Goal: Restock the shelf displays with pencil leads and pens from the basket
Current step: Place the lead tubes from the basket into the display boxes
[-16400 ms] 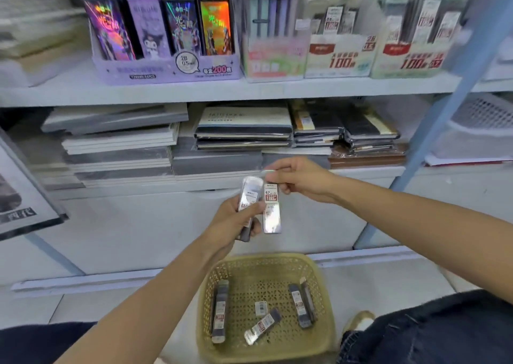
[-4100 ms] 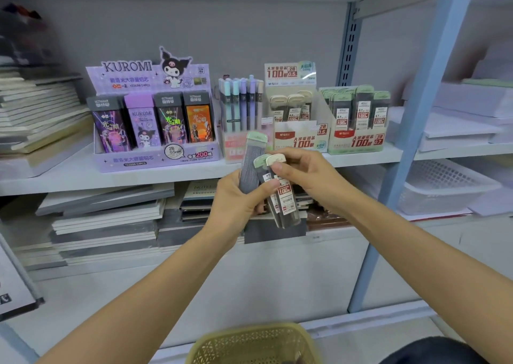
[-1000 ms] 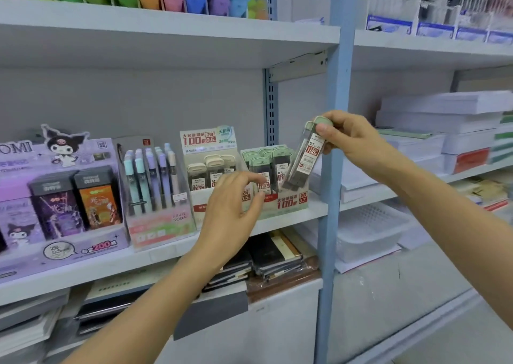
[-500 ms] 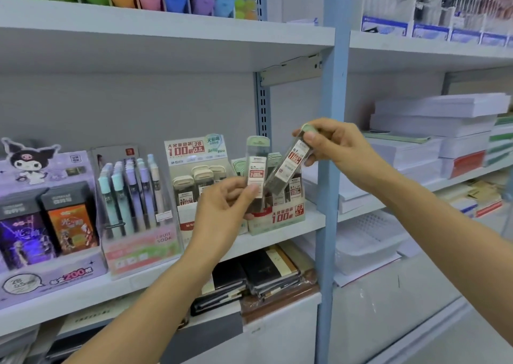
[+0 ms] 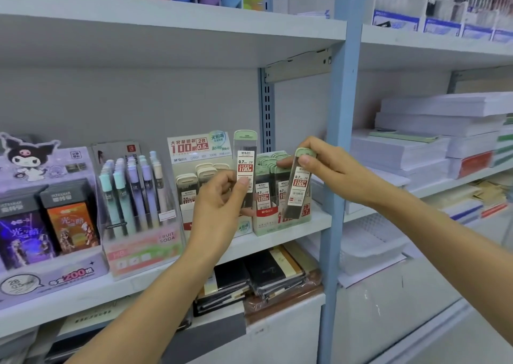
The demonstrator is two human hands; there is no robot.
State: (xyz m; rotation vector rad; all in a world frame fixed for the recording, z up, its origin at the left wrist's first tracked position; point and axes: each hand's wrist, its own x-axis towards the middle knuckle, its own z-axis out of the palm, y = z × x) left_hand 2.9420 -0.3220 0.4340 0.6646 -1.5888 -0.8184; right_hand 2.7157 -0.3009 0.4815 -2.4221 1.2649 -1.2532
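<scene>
Shelf (image 5: 83, 294) crosses mid frame. Pen display (image 5: 138, 241) sits left of centre. Green lead box (image 5: 266, 225) at centre, cases packed inside. Left hand (image 5: 222, 205), centre frame: thumb and fingers pinch lower half of upright lead case (image 5: 245, 161); case sticks up above hand. Right hand (image 5: 330, 169), just right of centre: fingers pinch green cap of tilted lead case (image 5: 297, 194); case hangs below hand, lower end in front of lead box.
</scene>
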